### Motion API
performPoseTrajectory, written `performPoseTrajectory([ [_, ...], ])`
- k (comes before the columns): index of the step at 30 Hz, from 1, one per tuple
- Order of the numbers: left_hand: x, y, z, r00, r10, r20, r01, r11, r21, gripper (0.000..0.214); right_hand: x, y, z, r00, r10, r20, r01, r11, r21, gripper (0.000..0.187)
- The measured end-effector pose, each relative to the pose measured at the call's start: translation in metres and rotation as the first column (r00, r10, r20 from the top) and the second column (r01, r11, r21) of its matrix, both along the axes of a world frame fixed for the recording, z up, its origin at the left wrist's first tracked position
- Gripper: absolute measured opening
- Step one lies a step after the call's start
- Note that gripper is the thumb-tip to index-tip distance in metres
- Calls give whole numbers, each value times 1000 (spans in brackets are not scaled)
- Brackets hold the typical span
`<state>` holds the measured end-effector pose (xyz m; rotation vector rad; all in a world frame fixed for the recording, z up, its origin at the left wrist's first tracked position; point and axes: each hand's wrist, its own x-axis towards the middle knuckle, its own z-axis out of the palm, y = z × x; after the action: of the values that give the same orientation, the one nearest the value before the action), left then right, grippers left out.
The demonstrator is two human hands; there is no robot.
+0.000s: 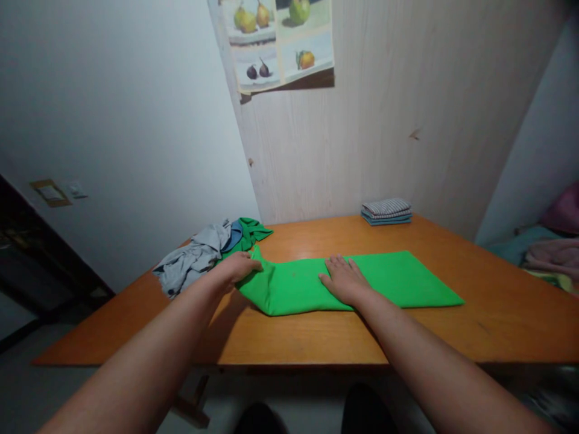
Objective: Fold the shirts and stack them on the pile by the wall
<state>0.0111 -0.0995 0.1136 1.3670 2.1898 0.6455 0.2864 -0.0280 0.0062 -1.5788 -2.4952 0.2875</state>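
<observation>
A bright green cloth [398, 280], folded into a long strip, lies across the wooden table in front of me. My left hand [239, 267] is closed on its left end and holds that edge raised off the tabletop, so the fabric creases there. Flat on the middle of the strip rests my right hand [346, 282], with its fingers spread. The right end of the cloth lies smooth and comes to a slanted edge.
Behind my left hand sits a crumpled heap of grey cloth [192, 259] with blue and green fabric [251, 232]. A neat folded stack [386, 211] stands at the back right of the table [307, 340]. Walls rise behind it, one with fruit pictures [280, 42].
</observation>
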Motion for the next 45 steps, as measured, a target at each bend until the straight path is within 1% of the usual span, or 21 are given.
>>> performPoseTrajectory([
  [3,22,11,8,995,-98,13,97,995,13,13,0,0,0,1000,-1,-11,1,1000,4,76],
  [6,49,21,7,985,-174,-12,175,985,15,15,0,-2,2,1000,-2,-18,2,1000,-2,76],
  [11,89,25,-8,971,-218,-96,216,976,-35,13,0,-5,6,999,-1,-34,1,1000,-1,75],
  [14,105,23,-17,965,-229,-128,221,972,-75,15,0,-5,7,999,4,-40,-4,1000,6,75],
  [16,110,21,-20,963,-235,-132,224,970,-97,15,-1,-5,8,999,5,-40,-5,1000,4,75],
  [21,113,21,-12,963,-230,-139,216,970,-109,12,-1,-7,9,999,3,-45,-4,1000,-8,76],
  [25,114,24,-10,963,-223,-155,213,974,-78,12,-1,-7,8,999,6,-52,-6,1000,-1,76],
  [27,114,26,-14,962,-226,-156,218,974,-63,11,-1,-7,8,998,7,-55,-7,1000,3,76],
  [31,118,26,-26,964,-240,-119,235,970,-56,7,-1,-7,9,998,3,-56,-3,1000,-4,75],
  [34,120,24,-33,961,-271,-58,268,962,-57,11,0,-7,10,999,5,-46,-6,1000,-7,75],
  [36,119,23,-34,953,-302,-17,301,953,-47,14,0,-7,10,999,7,-44,-7,1000,-2,74],
  [39,110,24,-32,948,-318,-28,318,947,32,19,-1,-7,10,998,10,-55,-11,1000,0,75],
  [42,96,29,-33,949,-278,-150,303,935,184,25,-1,-7,10,998,9,-60,-9,1000,-7,76],
  [44,89,32,-39,935,-259,-243,321,910,264,27,-1,-7,10,998,6,-62,-6,1000,-9,76],
  [45,87,34,-43,922,-266,-283,345,895,283,28,-1,-7,10,998,5,-63,-5,1000,-9,76],
])
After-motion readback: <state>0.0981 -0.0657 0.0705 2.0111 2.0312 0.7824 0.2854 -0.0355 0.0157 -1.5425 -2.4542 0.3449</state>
